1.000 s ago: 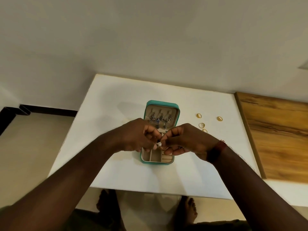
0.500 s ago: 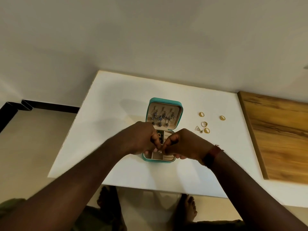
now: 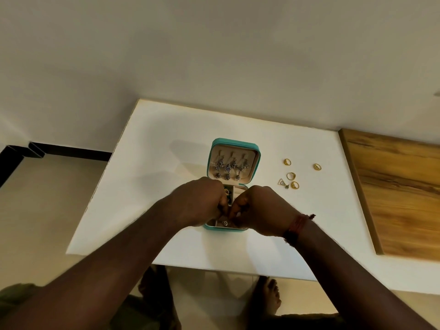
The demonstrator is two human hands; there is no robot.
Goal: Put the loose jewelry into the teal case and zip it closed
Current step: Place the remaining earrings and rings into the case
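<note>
Near edge of the table: my view of both hands. The left hand and right hand meet over the near half of the case, fingers curled tight and tips touching. A second ago they held the stone piece clear above the case. Now they have sunk into it, and the piece sits low in the nearest compartment, just under the fingertips. I cannot tell whether either hand still pinches it. I judge this item as good as stowed, with the loose pieces and the zip still to do.

The right wrist carries a red thread, fibrous and frayed at its knot. The stone piece is small, faceted and bright.

Mid-table: the case lies open, a rounded rectangle with a smooth teal shell and a matt beige lining that looks soft. The lid lies toward the far edge and holds earrings, dark stones on thin metal.

Toward the right edge: four gold rings, polished hoops, and one wire triangle with a stone, all apart from the case.

The table is flat, matt and white. The board at its right edge is grained brown wood.
</note>
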